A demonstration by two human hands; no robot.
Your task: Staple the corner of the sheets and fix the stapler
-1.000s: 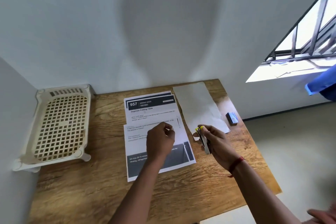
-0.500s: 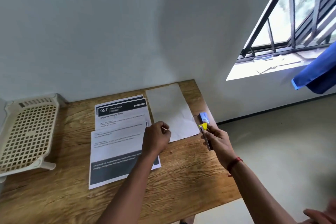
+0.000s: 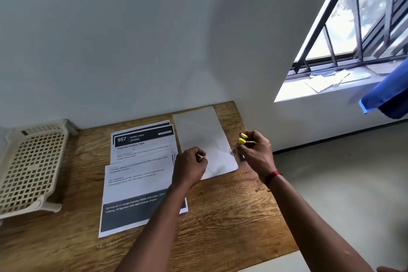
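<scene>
My right hand [image 3: 256, 152] grips a small stapler with yellow ends [image 3: 242, 138] just above the right edge of a blank white sheet [image 3: 198, 130]. Most of the stapler's body is hidden by my fingers. My left hand [image 3: 189, 164] hovers with curled fingers over the gap between the blank sheet and the printed pages. It pinches a small thin pale sliver [image 3: 202, 156] between thumb and forefinger; what it is I cannot tell. The two hands are a short way apart.
Printed sheets headed "957 Dining Area" [image 3: 141, 141] lie overlapped with another printed sheet [image 3: 136, 192] on the wooden table [image 3: 231, 216]. A cream perforated plastic tray [image 3: 31, 168] stands at the left. To the right are a barred window [image 3: 353, 35], a blue cloth [image 3: 388, 97] and bare floor.
My right hand has lifted the stapler and turned it, so its yellow ends now point up and left. My left hand keeps its pinch above the papers. The view has swung right.
</scene>
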